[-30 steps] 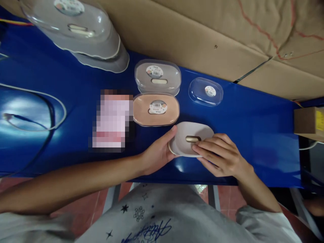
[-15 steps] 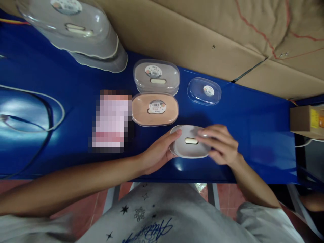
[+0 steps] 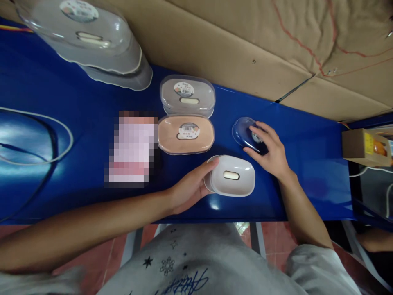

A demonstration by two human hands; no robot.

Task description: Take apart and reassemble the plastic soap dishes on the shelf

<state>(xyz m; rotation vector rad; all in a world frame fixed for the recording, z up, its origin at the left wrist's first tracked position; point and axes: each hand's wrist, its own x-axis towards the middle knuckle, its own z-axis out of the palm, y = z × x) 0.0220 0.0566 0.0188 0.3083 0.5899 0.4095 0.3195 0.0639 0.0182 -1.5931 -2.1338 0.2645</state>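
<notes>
My left hand [image 3: 196, 183] is closed around the left end of a pale grey oval soap dish [image 3: 245, 182], thumb on its rim. The dish has a cream slotted piece in its middle and no cover on it. Behind and to the right, my right hand [image 3: 270, 149] grips a clear plastic lid [image 3: 242, 130] with a round sticker, fingers on top and thumb at the near edge. The lid looks tilted; its right end is hidden by the hand.
A peach soap dish [image 3: 167, 137] and a grey one [image 3: 167, 96], both under clear lids, stand behind my left hand. Stacked larger grey containers [image 3: 123, 53] are at the back left. A blurred-out item [image 3: 132, 143], cables [image 3: 69, 135] and a cardboard box [image 3: 353, 145] are also around.
My right hand has left the grey soap dish, moved back and taken hold of the clear lid, shifting it slightly nearer. My left hand still holds the dish.
</notes>
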